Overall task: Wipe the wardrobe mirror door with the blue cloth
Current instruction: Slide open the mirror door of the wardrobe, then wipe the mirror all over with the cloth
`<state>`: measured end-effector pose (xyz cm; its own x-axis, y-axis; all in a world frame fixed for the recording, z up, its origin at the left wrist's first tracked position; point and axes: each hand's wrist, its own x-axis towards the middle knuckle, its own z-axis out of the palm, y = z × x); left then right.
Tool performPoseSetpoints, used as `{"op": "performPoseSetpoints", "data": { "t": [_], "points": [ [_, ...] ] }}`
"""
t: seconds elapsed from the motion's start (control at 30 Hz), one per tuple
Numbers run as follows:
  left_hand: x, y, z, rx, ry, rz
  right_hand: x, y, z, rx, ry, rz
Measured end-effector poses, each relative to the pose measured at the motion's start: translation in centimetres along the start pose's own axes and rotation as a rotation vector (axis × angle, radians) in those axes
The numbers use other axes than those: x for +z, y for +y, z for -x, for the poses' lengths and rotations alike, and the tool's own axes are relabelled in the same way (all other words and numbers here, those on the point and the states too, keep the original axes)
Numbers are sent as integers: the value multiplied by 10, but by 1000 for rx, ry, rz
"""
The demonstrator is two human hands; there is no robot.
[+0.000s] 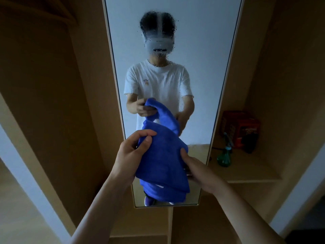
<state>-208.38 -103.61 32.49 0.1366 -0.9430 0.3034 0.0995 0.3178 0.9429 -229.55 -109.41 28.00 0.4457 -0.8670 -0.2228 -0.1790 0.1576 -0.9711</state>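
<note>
The tall wardrobe mirror door stands straight ahead, its glass covered in fine droplets across the upper half. It reflects a person in a white T-shirt holding the cloth. The blue cloth hangs folded in front of the lower mirror, apart from the glass as far as I can tell. My left hand pinches its upper left edge between thumb and fingers. My right hand grips its right edge, fingers tucked behind the fabric.
Tan wardrobe panels flank the mirror. On the shelf to the right stand a green spray bottle and a red box. A white door frame runs along the left.
</note>
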Motion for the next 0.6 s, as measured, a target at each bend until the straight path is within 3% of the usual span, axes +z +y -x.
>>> {"op": "performPoseSetpoints", "data": {
  "t": [0.13, 0.27, 0.6],
  "points": [
    [-4, -1, 4, -99, -30, 241, 8, 2, 1, -50, -9, -281],
    [-9, -4, 9, -146, -51, 328, 17, -1, 5, -130, -110, -444],
    [-29, -5, 23, -183, 23, 171, 44, -25, 21, -206, -54, -516]
  ]
}}
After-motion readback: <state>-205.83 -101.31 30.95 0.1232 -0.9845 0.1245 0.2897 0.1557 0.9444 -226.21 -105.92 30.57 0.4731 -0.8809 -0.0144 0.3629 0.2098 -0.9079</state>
